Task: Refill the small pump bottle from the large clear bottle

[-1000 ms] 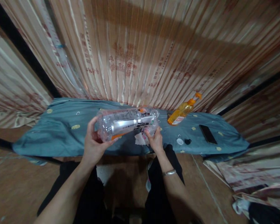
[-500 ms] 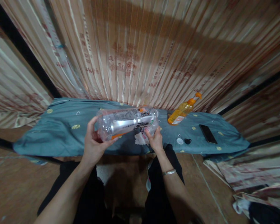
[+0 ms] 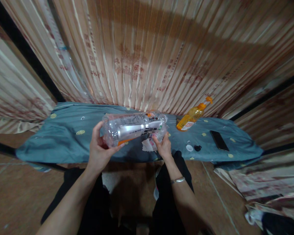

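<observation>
A large clear plastic bottle [image 3: 133, 129] lies sideways in the air over the near edge of a blue-grey cloth [image 3: 63, 137]. Its silver and black label faces up, with an orange strip underneath. My left hand [image 3: 99, 151] cups the bottle's base end, fingers curled round it. My right hand [image 3: 164, 147] is closed at the bottle's right end, pinching a crumpled white piece [image 3: 148, 145] that hangs below the bottle. A silver bracelet sits on my right wrist.
An orange pump bottle [image 3: 192, 116] stands on the cloth at the right. A black phone [image 3: 219, 140], a white cap [image 3: 189, 148] and a small black cap [image 3: 197, 148] lie near it. Striped curtains hang behind. Folded fabric lies on the floor at the right.
Nearly nothing differs. The view has shifted very slightly; both hands and the bottle keep the same pose.
</observation>
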Action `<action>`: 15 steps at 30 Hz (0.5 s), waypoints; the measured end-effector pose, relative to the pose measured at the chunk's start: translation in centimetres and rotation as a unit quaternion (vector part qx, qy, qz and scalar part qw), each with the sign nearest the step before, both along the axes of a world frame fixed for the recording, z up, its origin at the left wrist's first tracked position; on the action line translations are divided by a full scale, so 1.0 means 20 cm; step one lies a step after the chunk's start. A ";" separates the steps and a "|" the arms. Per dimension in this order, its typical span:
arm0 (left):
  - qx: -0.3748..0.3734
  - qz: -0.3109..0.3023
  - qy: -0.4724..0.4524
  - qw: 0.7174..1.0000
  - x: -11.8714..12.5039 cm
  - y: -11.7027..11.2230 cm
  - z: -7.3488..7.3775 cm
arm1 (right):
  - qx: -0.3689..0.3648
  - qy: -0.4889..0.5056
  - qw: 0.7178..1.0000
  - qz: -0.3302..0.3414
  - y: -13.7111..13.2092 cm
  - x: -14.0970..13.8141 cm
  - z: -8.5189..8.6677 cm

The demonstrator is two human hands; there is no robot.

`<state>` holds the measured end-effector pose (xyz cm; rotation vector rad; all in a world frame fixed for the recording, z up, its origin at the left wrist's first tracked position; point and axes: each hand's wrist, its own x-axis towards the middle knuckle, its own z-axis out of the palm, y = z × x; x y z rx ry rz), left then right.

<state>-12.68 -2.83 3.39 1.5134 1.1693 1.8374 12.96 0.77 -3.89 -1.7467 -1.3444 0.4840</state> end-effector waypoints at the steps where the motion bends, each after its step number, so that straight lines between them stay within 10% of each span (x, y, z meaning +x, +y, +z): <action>1: 0.001 -0.002 0.001 1.000 0.00 0.00 0.00 | -0.001 -0.001 1.000 0.000 0.00 0.00 0.00; 15: 0.008 -0.007 0.003 1.000 -0.01 0.00 -0.01 | 0.011 0.004 1.000 0.000 0.00 0.00 0.00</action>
